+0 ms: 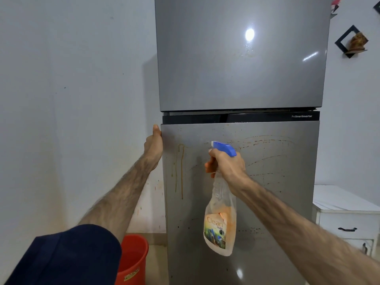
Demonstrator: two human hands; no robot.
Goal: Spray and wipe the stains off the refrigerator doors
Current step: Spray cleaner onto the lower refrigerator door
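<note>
A grey two-door refrigerator fills the middle of the view. Its upper door (236, 75) looks mostly clean with a few droplets near a light reflection. The lower door (277, 202) carries orange-brown stains (182, 171): drip lines at the left and curved streaks across the top. My right hand (230, 169) grips a clear spray bottle (221, 223) with a blue nozzle and orange trigger, nozzle pointing left along the lower door. My left hand (154, 142) holds the left edge of the lower door near its top corner.
A red bucket (133, 258) stands on the floor left of the refrigerator. A white cabinet (345, 214) with dark handles sits at the right. Black diamond-shaped wall shelves (349, 41) hang at the upper right. The wall at the left has orange splashes low down.
</note>
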